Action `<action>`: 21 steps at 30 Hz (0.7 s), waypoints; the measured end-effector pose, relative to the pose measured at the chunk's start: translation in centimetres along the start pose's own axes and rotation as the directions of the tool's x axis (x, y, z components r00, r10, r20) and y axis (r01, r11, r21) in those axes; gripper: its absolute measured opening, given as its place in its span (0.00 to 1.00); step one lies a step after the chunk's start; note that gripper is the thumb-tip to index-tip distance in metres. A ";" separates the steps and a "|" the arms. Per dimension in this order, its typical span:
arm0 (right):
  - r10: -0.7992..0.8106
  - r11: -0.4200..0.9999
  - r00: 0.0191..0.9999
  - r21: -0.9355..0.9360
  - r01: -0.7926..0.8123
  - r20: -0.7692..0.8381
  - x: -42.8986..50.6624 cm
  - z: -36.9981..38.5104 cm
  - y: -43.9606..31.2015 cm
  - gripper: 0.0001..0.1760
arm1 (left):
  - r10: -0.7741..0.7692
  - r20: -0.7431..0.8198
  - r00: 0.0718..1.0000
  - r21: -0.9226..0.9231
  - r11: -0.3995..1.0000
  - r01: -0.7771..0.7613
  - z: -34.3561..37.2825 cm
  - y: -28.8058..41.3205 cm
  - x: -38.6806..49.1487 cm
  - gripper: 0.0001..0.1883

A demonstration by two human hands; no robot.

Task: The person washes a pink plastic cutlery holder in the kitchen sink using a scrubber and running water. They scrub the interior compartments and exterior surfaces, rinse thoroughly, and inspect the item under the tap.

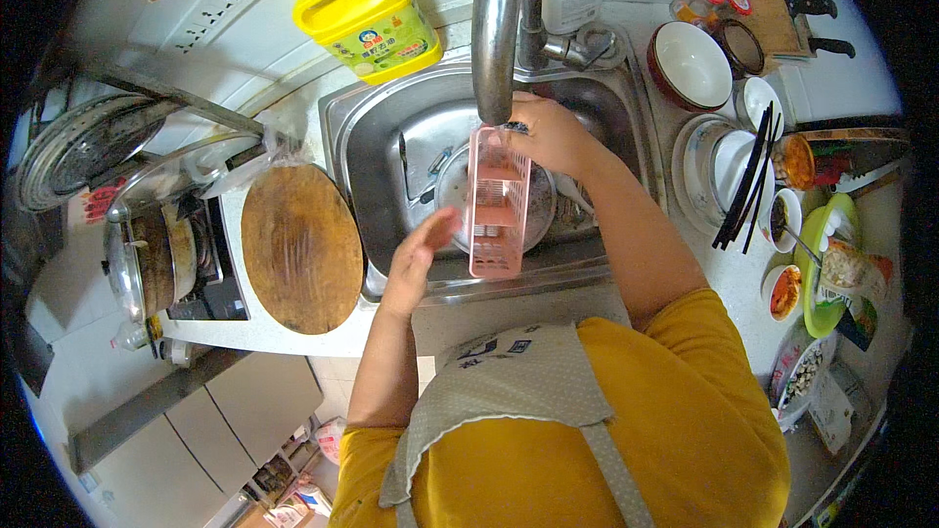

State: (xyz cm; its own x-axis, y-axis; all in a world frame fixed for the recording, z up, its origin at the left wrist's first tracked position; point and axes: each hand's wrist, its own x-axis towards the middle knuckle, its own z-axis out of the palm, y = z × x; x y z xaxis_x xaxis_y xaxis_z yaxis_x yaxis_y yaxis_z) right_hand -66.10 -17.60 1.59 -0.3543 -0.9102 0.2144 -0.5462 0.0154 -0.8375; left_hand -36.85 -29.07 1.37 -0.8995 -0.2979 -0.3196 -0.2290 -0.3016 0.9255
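Observation:
A pink plastic basket with perforated sides and dividers (pixel 499 216) is held over the sink (pixel 374 268), below the tip of the metal faucet (pixel 493 37). My right hand (pixel 546 133) grips its far end, with something dark and shiny at the fingers. Left of the basket, my left hand (pixel 425 253) is raised, slightly blurred, and holds nothing. Under the basket a round pot or lid (pixel 456 198) lies in the sink, partly hidden. A spoon or ladle (pixel 576 192) and other utensils lie about it.
Left of the sink lies a round wooden cutting board (pixel 301 249). A yellow detergent jug (pixel 367 26) stands behind. On the right are bowls (pixel 691 66), stacked plates (pixel 697 161), black chopsticks (pixel 748 180) and a knife block (pixel 777 26). A lidded pot (pixel 147 260) stands at the far left.

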 end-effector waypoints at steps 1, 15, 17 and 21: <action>-0.013 1.000 0.999 0.002 0.013 0.047 0.1 -0.2 0.0 0.16 | 0.054 -0.041 0.998 0.142 0.989 -0.047 0.0 0.3 0.8 0.47; 0.308 0.926 0.951 0.225 -0.305 0.022 -1.7 1.3 -0.4 0.19 | 0.181 0.130 0.975 0.365 0.905 -0.217 1.8 0.0 11.5 0.43; 0.372 0.898 0.920 0.301 -0.321 -0.126 -1.9 1.7 -1.1 0.19 | 0.148 0.039 0.988 0.402 0.903 -0.151 1.8 -0.4 12.0 0.43; 0.236 0.971 0.943 0.085 -0.222 -0.236 -2.1 3.8 -4.4 0.14 | 0.142 -0.095 0.985 0.447 0.890 -0.085 1.8 -1.7 13.0 0.29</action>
State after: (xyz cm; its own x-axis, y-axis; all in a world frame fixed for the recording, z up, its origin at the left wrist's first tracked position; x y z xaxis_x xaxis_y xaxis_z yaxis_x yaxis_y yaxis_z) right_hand -60.12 -17.34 2.93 -0.6420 -0.7568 0.1229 -0.3875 0.1821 -0.9037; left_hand -48.85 -30.83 -3.96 -0.8833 -0.4228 -0.2025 -0.2934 0.1616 0.9422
